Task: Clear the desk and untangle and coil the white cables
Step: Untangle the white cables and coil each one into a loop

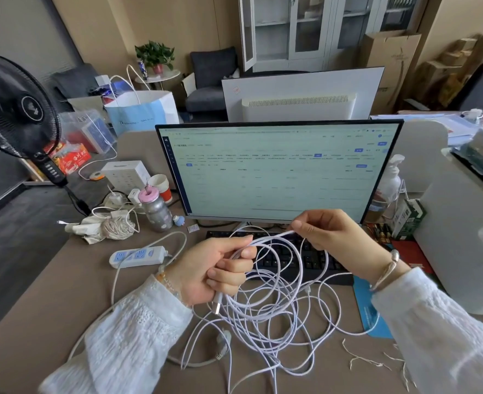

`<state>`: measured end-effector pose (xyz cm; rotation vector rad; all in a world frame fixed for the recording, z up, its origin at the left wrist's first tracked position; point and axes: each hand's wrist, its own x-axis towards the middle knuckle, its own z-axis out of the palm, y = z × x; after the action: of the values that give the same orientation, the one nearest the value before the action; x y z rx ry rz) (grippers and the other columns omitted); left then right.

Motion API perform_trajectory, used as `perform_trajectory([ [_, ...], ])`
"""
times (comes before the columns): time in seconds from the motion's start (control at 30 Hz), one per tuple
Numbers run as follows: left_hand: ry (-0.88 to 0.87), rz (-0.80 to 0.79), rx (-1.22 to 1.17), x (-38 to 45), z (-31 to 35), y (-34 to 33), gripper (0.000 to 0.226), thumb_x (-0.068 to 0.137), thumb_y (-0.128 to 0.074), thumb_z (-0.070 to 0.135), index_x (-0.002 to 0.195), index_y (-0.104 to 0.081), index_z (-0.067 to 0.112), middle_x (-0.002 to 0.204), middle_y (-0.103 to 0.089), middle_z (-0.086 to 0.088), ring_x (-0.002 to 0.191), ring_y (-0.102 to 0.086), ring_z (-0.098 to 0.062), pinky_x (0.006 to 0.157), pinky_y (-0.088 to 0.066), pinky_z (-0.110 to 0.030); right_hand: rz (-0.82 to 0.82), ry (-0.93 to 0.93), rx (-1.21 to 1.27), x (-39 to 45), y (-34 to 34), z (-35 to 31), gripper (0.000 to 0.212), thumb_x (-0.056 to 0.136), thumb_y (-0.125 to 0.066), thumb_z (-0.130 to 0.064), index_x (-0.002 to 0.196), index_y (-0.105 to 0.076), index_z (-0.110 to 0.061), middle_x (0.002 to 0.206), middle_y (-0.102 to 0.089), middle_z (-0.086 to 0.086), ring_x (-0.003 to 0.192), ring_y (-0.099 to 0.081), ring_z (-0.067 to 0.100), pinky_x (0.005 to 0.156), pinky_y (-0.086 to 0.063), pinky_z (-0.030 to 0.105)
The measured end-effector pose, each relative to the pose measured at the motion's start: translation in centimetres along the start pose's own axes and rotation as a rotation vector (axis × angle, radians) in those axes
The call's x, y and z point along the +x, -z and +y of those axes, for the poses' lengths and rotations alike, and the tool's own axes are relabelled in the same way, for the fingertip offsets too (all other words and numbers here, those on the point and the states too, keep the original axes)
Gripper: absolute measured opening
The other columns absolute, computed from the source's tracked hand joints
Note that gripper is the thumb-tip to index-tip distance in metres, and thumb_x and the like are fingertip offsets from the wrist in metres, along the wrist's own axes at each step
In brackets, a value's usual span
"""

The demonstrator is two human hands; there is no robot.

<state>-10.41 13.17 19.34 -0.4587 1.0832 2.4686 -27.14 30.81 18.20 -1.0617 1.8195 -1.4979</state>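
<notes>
White cables point(265, 314) gripped in curled left hand point(214, 268); right hand point(336, 234) pinches a strand.

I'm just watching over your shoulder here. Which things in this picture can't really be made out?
- Head view: the monitor text is too blurred to read.
- Head view: how many white cables lie in the tangle; the loops cross and hide each other.
- Head view: the keyboard is partly covered by both hands and cable loops.
- Head view: what the left hand encloses beyond the cable strands and plug; its curled fingers hide this.
</notes>
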Motion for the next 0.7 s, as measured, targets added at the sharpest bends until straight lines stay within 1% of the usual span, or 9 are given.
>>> perform_trajectory([
  [0.1, -0.044, 0.005, 0.016, 0.0, 0.0, -0.2, 0.027, 0.092, -0.052, 0.029, 0.069, -0.05, 0.014, 0.045, -0.028, 0.009, 0.031, -0.028, -0.001, 0.03, -0.022, -0.014, 0.043, -0.003, 0.084, 0.1, 0.2, 0.3, 0.028, 0.082, -0.061, -0.038, 0.081, -0.069, -0.011, 0.056, -0.036, -0.001, 0.054, -0.024, 0.019, 0.052, -0.017, 0.034],
  [0.2, -0.072, 0.025, 0.005, 0.1, -0.2, -0.2, 0.028, 0.09, -0.053, 0.03, 0.067, -0.05, 0.014, 0.044, -0.027, 0.009, 0.03, -0.027, -0.001, 0.031, -0.02, -0.015, 0.01, -0.033, 0.167, 0.1, 0.5, 0.5, 0.028, 0.083, -0.061, -0.033, 0.083, -0.066, -0.005, 0.057, -0.035, -0.001, 0.052, -0.023, 0.014, 0.047, -0.019, 0.024],
  [0.33, -0.081, 0.032, -0.008, 0.3, -0.4, -0.3, 0.029, 0.092, -0.052, 0.03, 0.067, -0.05, 0.015, 0.044, -0.028, 0.009, 0.03, -0.027, -0.001, 0.03, -0.019, -0.014, -0.219, -0.125, 0.048, -0.7, 0.2, -0.3, 0.036, 0.089, -0.057, -0.047, 0.108, -0.066, -0.017, 0.067, -0.062, -0.01, 0.054, -0.043, 0.017, 0.05, -0.037, 0.024],
  [0.4, -0.084, 0.062, -0.003, 0.7, -0.5, -0.9, 0.033, 0.095, -0.048, 0.031, 0.066, -0.049, 0.015, 0.043, -0.027, 0.009, 0.029, -0.026, 0.0, 0.029, -0.018, -0.013, -0.351, -0.093, 0.041, -0.8, -0.7, -1.0, 0.033, 0.09, -0.057, -0.045, 0.112, -0.065, -0.021, 0.078, -0.07, -0.012, 0.056, -0.049, 0.02, 0.052, -0.044, 0.024],
  [0.47, -0.096, 0.083, -0.001, 1.0, -0.6, -1.6, 0.033, 0.094, -0.044, 0.031, 0.065, -0.048, 0.016, 0.042, -0.026, 0.009, 0.028, -0.025, 0.0, 0.029, -0.017, -0.014, -0.383, -0.053, 0.056, -0.6, -1.6, -0.9, 0.027, 0.089, -0.058, -0.038, 0.098, -0.069, -0.015, 0.063, -0.065, -0.005, 0.049, -0.044, 0.014, 0.048, -0.038, 0.021],
  [0.53, -0.114, 0.079, -0.017, 1.2, -0.6, -1.9, 0.033, 0.094, -0.045, 0.03, 0.065, -0.047, 0.015, 0.042, -0.025, 0.009, 0.028, -0.025, -0.001, 0.029, -0.019, -0.014, -0.304, -0.045, 0.093, -0.2, -1.9, -0.4, 0.026, 0.087, -0.059, -0.033, 0.078, -0.068, -0.01, 0.047, -0.05, 0.0, 0.044, -0.037, 0.011, 0.049, -0.032, 0.021],
  [0.6, -0.128, 0.038, -0.044, 1.1, -0.6, -1.7, 0.033, 0.097, -0.048, 0.028, 0.067, -0.049, 0.014, 0.042, -0.026, 0.008, 0.03, -0.025, -0.003, 0.031, -0.024, -0.016, -0.249, -0.058, 0.188, 0.0, -1.7, 0.2, 0.03, 0.088, -0.063, -0.031, 0.069, -0.065, -0.007, 0.041, -0.041, 0.001, 0.045, -0.044, 0.011, 0.059, -0.044, 0.021],
  [0.67, -0.149, -0.009, -0.074, 1.1, -0.7, -1.4, 0.029, 0.094, -0.049, 0.025, 0.068, -0.053, 0.013, 0.043, -0.027, 0.008, 0.033, -0.02, -0.005, 0.033, -0.027, -0.017, -0.28, -0.115, 0.429, 0.0, -1.8, 0.6, 0.031, 0.085, -0.066, -0.033, 0.069, -0.062, -0.006, 0.039, -0.036, 0.0, 0.052, -0.059, 0.018, 0.077, -0.056, 0.032],
  [0.7, -0.16, -0.024, -0.089, 1.1, -0.8, -1.3, 0.027, 0.093, -0.049, 0.025, 0.069, -0.054, 0.012, 0.045, -0.027, 0.008, 0.036, -0.018, -0.006, 0.033, -0.027, -0.017, -0.304, -0.171, 0.568, -0.1, -2.0, 0.5, 0.034, 0.085, -0.062, -0.037, 0.069, -0.06, -0.008, 0.04, -0.032, -0.002, 0.05, -0.057, 0.018, 0.074, -0.057, 0.034],
])
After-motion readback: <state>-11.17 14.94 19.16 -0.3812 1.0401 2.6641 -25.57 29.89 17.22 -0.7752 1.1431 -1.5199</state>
